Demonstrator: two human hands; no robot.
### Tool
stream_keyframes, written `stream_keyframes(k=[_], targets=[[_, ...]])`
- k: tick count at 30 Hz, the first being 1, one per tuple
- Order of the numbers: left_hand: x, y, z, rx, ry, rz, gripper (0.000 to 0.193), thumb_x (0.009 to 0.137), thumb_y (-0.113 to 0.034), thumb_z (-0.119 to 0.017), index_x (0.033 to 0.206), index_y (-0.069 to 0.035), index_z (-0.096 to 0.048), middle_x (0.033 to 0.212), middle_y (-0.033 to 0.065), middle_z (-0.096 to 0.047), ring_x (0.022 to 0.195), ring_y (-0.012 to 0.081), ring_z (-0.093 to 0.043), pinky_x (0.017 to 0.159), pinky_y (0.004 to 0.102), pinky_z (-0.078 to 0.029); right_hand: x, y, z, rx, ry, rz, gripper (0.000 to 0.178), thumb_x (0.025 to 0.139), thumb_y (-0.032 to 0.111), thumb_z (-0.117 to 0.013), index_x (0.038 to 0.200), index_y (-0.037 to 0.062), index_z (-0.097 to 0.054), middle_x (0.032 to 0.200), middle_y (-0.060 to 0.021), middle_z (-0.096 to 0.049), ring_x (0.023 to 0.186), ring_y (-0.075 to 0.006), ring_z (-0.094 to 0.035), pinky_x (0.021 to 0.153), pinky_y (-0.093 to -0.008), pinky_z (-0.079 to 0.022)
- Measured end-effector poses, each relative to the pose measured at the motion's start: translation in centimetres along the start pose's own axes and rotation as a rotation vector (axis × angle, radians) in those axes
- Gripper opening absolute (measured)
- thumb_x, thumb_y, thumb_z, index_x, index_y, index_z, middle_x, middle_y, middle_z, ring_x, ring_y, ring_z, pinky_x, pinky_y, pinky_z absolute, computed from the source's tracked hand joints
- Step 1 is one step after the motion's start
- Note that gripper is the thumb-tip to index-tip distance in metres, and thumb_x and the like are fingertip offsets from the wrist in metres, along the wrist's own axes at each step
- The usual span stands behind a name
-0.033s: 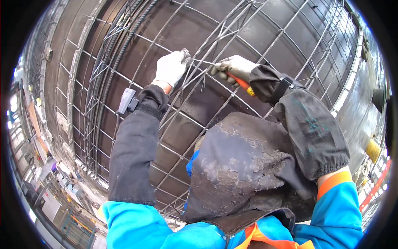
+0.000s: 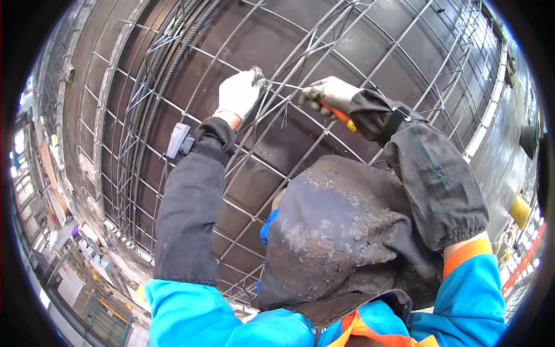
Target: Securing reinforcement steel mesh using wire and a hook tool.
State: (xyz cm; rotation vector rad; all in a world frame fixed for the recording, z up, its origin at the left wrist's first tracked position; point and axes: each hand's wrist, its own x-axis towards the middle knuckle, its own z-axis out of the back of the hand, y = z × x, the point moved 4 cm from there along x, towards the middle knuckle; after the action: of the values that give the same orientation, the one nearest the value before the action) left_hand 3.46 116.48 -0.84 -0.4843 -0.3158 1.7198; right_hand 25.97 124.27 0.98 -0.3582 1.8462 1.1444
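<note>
My left hand (image 2: 238, 93), in a white glove, is closed beside a crossing of ribbed steel bars (image 2: 281, 87). Its fingertips touch the bars at the left of the crossing; whatever they pinch is hidden. Opposite it, my right hand (image 2: 330, 93), gloved in white with darker fingers, grips a hand tool with an orange and yellow handle (image 2: 340, 115). It looks like a rebar tying hook. A thin metal shaft runs from its fingers toward the crossing, but the tip is too small to make out. Short loose wire ends (image 2: 284, 118) hang just below the crossing.
A grid of rebar (image 2: 231, 205) lies over a brown metal surface (image 2: 254, 168). Bundled bars and wires (image 2: 141, 110) run along the left, and a raised cage of bars (image 2: 457, 63) stands at the right. A metal edge strip (image 2: 104, 104) borders the left side. My dark apron (image 2: 341, 231) fills the lower middle.
My right hand and its tool have shifted slightly to the right, away from the crossing. The left hand keeps its place at the bars.
</note>
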Motion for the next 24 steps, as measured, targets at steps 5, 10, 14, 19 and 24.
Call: stream_keyframes(k=[5, 10, 14, 19, 24], targets=[[-1.2, 2.7, -2.7, -0.343, 0.018, 0.358, 0.021, 0.088, -0.022, -0.070, 0.094, -0.003, -0.074, 0.083, 0.0127, -0.073, 0.074, 0.0189, -0.067, 0.073, 0.0326, -0.051, 0.4, 1.3, -0.8, -0.940, 0.047, 0.003, 0.036, 0.090, 0.035, -0.061, 0.101, 0.0019, -0.072, 0.079, -0.0091, -0.068, 0.058, -0.0176, -0.061, 0.055, -0.0357, -0.049], [-1.4, 3.3, -3.3, -0.539, 0.066, 0.418, 0.021, 0.085, -0.025, -0.071, 0.091, -0.005, -0.075, 0.082, 0.0129, -0.073, 0.075, 0.0228, -0.069, 0.073, 0.0343, -0.052, -1.3, 5.0, 0.2, -0.862, -0.089, 0.281, 0.039, 0.090, 0.035, -0.060, 0.101, -0.0001, -0.071, 0.078, -0.0121, -0.069, 0.068, -0.0195, -0.067, 0.066, -0.0390, -0.052], [-1.4, 3.7, -3.8, -0.512, 0.032, 0.425, 0.019, 0.086, -0.023, -0.070, 0.090, -0.005, -0.074, 0.080, 0.0121, -0.072, 0.072, 0.0206, -0.067, 0.071, 0.0328, -0.052, 0.3, -0.4, -0.4, -1.168, -0.047, 0.480, 0.034, 0.089, 0.031, -0.055, 0.095, 0.0029, -0.072, 0.086, -0.0170, -0.071, 0.080, -0.0354, -0.067, 0.073, -0.0419, -0.053], [-1.2, 3.4, -3.7, -0.514, 0.065, 0.392, 0.021, 0.086, -0.025, -0.070, 0.090, -0.005, -0.074, 0.081, 0.0130, -0.072, 0.074, 0.0233, -0.069, 0.073, 0.0345, -0.052, -2.1, 2.5, -0.6, -0.714, -0.195, 0.278, 0.035, 0.092, 0.032, -0.059, 0.095, -0.0002, -0.071, 0.082, -0.0114, -0.070, 0.074, -0.0222, -0.066, 0.071, -0.0354, -0.052], [-1.5, 3.3, -2.3, -0.439, -0.034, 0.339, 0.023, 0.088, -0.027, -0.068, 0.095, -0.006, -0.072, 0.089, 0.0132, -0.072, 0.080, 0.0268, -0.069, 0.075, 0.0367, -0.052, 2.6, -5.6, -0.4, -0.423, -0.391, 0.032, 0.033, 0.088, 0.032, -0.057, 0.088, 0.0031, -0.073, 0.085, -0.0185, -0.071, 0.079, -0.0325, -0.069, 0.074, -0.0433, -0.052]])
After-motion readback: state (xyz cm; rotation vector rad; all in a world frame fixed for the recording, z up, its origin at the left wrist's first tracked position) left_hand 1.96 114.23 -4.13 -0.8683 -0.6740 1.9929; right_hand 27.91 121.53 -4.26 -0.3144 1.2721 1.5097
